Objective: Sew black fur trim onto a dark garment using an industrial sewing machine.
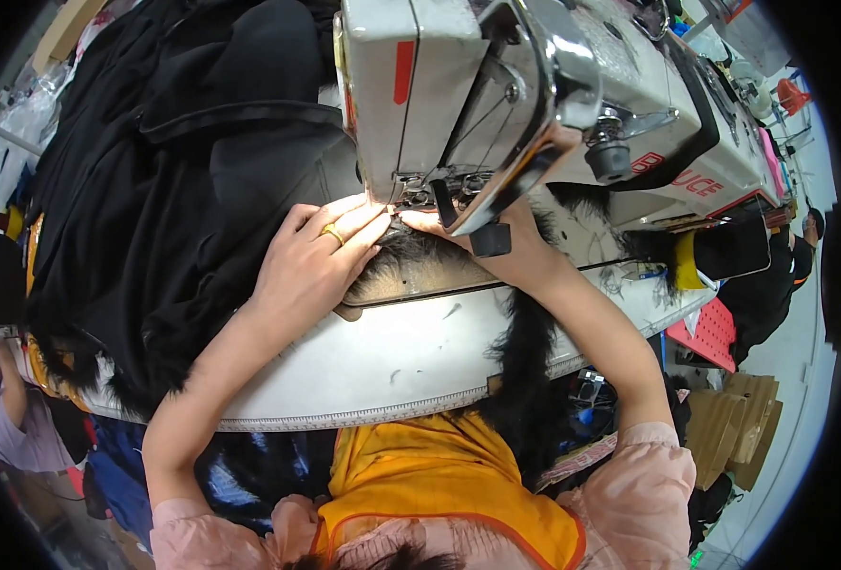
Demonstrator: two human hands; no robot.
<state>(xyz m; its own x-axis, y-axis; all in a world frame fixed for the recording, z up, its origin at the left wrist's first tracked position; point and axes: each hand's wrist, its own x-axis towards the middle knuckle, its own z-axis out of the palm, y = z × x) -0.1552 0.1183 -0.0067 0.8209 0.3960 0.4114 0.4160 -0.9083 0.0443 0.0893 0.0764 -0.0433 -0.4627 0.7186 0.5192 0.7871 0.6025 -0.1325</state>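
Note:
A white sewing machine stands before me, its lamp lighting the needle area. Black fur trim lies under the presser foot, and a strip of it hangs over the table's front edge. My left hand, a yellow ring on one finger, is closed on the trim just left of the foot, fingertips close to the needle. From the right, my right hand holds the trim with its fingertips by the foot. The machine's guard and a black block hide part of that hand. A large black garment is heaped left of the machine.
The white table has a measuring tape along its curved front edge. Cardboard and a red perforated panel are at the right. A co-worker's arm and sleeve show at far left; another person is at far right.

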